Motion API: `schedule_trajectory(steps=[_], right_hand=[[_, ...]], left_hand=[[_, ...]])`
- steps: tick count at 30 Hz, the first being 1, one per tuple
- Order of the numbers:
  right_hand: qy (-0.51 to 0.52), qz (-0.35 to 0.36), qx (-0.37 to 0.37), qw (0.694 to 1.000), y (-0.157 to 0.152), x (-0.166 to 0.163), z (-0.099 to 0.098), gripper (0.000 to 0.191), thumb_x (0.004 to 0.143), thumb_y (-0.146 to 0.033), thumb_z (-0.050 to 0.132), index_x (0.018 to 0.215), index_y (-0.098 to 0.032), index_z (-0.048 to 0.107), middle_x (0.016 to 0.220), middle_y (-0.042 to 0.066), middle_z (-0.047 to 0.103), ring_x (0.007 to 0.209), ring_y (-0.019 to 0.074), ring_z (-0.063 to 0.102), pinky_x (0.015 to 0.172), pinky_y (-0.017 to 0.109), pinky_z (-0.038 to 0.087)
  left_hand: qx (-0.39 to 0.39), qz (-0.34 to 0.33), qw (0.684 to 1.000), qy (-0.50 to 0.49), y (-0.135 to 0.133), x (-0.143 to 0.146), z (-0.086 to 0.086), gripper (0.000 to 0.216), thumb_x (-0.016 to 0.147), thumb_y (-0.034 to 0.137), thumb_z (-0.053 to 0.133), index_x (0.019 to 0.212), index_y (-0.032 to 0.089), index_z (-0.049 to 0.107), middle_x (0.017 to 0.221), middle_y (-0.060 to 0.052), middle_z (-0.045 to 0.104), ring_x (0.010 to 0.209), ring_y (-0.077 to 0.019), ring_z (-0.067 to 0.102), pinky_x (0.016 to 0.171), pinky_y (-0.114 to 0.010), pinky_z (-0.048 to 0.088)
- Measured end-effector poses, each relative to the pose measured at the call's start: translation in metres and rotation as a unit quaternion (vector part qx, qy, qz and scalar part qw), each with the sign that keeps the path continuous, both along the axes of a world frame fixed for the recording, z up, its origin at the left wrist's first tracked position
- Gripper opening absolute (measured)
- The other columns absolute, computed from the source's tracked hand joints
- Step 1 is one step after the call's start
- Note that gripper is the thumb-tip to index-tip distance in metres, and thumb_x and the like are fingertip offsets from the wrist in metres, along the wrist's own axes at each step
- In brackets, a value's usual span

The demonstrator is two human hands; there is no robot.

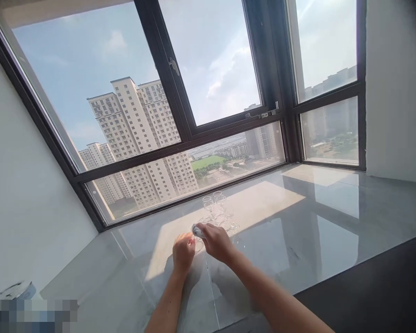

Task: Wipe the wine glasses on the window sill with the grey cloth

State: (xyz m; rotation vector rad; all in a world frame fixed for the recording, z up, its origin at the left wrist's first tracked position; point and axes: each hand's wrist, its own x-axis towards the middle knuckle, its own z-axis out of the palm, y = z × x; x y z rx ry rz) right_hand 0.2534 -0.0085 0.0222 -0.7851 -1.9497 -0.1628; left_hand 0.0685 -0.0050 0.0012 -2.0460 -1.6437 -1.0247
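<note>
My left hand (pixel 183 252) is closed around a clear glass (pixel 198 244), which it holds just above the marble sill (pixel 298 222). My right hand (pixel 217 241) pinches a small pale cloth (pixel 196 229) against the rim of that glass. Just beyond my hands, several clear stemmed glasses (pixel 219 208) stand together on the sill in the sunlight.
A large dark-framed window (pixel 180 134) runs along the back of the sill, with tower blocks outside. White walls close both ends. A round tin-like object (pixel 17 290) sits at the lower left. A dark surface (pixel 377 291) borders the sill's near right edge.
</note>
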Motion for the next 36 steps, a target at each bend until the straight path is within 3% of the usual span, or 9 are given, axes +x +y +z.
schedule_trajectory(steps=[3, 9, 15, 19, 23, 27, 30, 33, 36], right_hand=[[0.030, -0.018, -0.062, 0.997, 0.004, -0.015, -0.004, 0.042, 0.084, -0.011, 0.052, 0.124, -0.024, 0.049, 0.090, 0.004, 0.070, 0.075, 0.0192, 0.063, 0.058, 0.024, 0.037], [0.163, -0.020, -0.156, 0.974, 0.020, -0.001, -0.016, 0.038, 0.083, -0.016, 0.053, 0.120, -0.025, 0.049, 0.084, 0.000, 0.070, 0.070, 0.0186, 0.064, 0.062, 0.025, 0.041], [0.263, -0.021, -0.165, 0.950, 0.026, 0.001, -0.013, 0.033, 0.082, -0.022, 0.052, 0.115, -0.023, 0.051, 0.079, 0.001, 0.066, 0.068, 0.0193, 0.063, 0.064, 0.027, 0.044], [0.311, -0.044, -0.162, 0.935, 0.025, 0.003, -0.011, 0.033, 0.084, -0.025, 0.052, 0.117, -0.023, 0.049, 0.081, 0.001, 0.066, 0.069, 0.0188, 0.062, 0.065, 0.027, 0.044], [0.283, -0.001, -0.172, 0.944, 0.023, 0.001, -0.013, 0.036, 0.082, -0.023, 0.053, 0.118, -0.023, 0.047, 0.077, -0.001, 0.064, 0.067, 0.0174, 0.060, 0.065, 0.026, 0.044], [0.219, 0.058, -0.193, 0.955, 0.019, -0.005, -0.013, 0.038, 0.081, -0.020, 0.053, 0.118, -0.024, 0.047, 0.076, -0.002, 0.063, 0.066, 0.0168, 0.059, 0.062, 0.026, 0.042], [0.208, 0.079, -0.200, 0.954, 0.015, -0.006, -0.011, 0.038, 0.080, -0.020, 0.054, 0.117, -0.024, 0.046, 0.074, -0.003, 0.062, 0.065, 0.0163, 0.058, 0.061, 0.025, 0.041], [0.217, 0.084, -0.194, 0.953, 0.013, -0.006, -0.009, 0.038, 0.080, -0.019, 0.054, 0.116, -0.024, 0.047, 0.076, -0.003, 0.063, 0.066, 0.0155, 0.058, 0.063, 0.025, 0.042], [0.222, 0.071, -0.191, 0.954, 0.014, -0.006, -0.008, 0.035, 0.081, -0.020, 0.054, 0.116, -0.024, 0.047, 0.076, -0.002, 0.063, 0.066, 0.0159, 0.059, 0.063, 0.025, 0.042]], left_hand=[[0.032, -0.026, 0.998, 0.044, -0.005, -0.001, 0.002, 0.024, 0.083, 0.012, 0.049, 0.081, 0.022, 0.071, 0.075, -0.005, 0.065, 0.080, -0.0233, 0.057, 0.078, -0.036, 0.042], [0.037, -0.092, 0.995, 0.002, -0.004, -0.001, 0.003, 0.029, 0.077, 0.003, 0.049, 0.080, 0.023, 0.070, 0.085, -0.004, 0.067, 0.091, -0.0231, 0.057, 0.087, -0.038, 0.043], [0.028, -0.141, 0.986, -0.089, 0.002, -0.002, -0.002, 0.028, 0.079, 0.009, 0.051, 0.092, 0.024, 0.072, 0.090, -0.003, 0.068, 0.098, -0.0221, 0.057, 0.092, -0.038, 0.046], [-0.010, -0.113, 0.981, -0.158, 0.004, -0.003, -0.003, 0.023, 0.087, 0.024, 0.050, 0.088, 0.023, 0.073, 0.089, -0.005, 0.070, 0.097, -0.0224, 0.060, 0.088, -0.036, 0.048], [-0.042, -0.047, 0.978, -0.199, 0.007, -0.007, -0.003, 0.029, 0.091, 0.037, 0.049, 0.084, 0.020, 0.071, 0.082, -0.005, 0.070, 0.080, -0.0197, 0.061, 0.074, -0.030, 0.046], [-0.073, -0.001, 0.986, -0.148, 0.008, -0.011, -0.006, 0.033, 0.092, 0.033, 0.047, 0.066, 0.019, 0.062, 0.062, -0.002, 0.060, 0.061, -0.0157, 0.051, 0.061, -0.028, 0.037], [-0.074, 0.009, 0.994, -0.078, 0.006, -0.012, -0.006, 0.031, 0.091, 0.027, 0.046, 0.064, 0.020, 0.060, 0.064, -0.003, 0.060, 0.067, -0.0178, 0.051, 0.064, -0.029, 0.035], [-0.082, -0.027, 0.996, -0.019, 0.003, -0.009, -0.005, 0.027, 0.089, 0.022, 0.048, 0.068, 0.021, 0.065, 0.072, -0.005, 0.064, 0.079, -0.0209, 0.053, 0.073, -0.032, 0.038], [-0.089, -0.065, 0.994, -0.023, 0.002, -0.005, -0.004, 0.024, 0.087, 0.021, 0.051, 0.074, 0.022, 0.071, 0.078, -0.005, 0.066, 0.087, -0.0225, 0.054, 0.082, -0.034, 0.040]])
